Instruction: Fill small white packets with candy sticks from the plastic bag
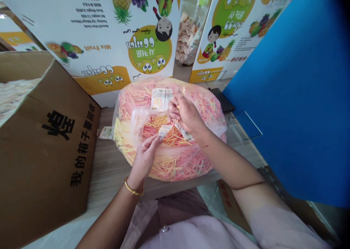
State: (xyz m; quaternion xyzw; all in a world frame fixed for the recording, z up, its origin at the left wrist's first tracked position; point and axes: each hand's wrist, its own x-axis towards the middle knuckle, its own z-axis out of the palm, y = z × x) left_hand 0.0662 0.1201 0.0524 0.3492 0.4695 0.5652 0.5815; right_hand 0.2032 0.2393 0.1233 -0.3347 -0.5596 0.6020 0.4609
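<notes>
A big clear plastic bag [136, 154] full of thin pink, orange and yellow sticks lies on the wooden table in front of me. My left hand [144, 156] pinches a small printed packet [164, 130] over the bag's open middle. My right hand [186, 114] is closed just above it, fingers gripping several of the sticks near a white printed label [161, 98] that lies on the bag. A gold bangle [133, 189] circles my left wrist.
A brown cardboard box [46, 150] with black characters stands at the left. White printed fruit-candy cartons [109, 30] rise behind the bag. A blue panel [295, 95] fills the right side. A small packet [106, 133] lies on the table [109, 168] left of the bag.
</notes>
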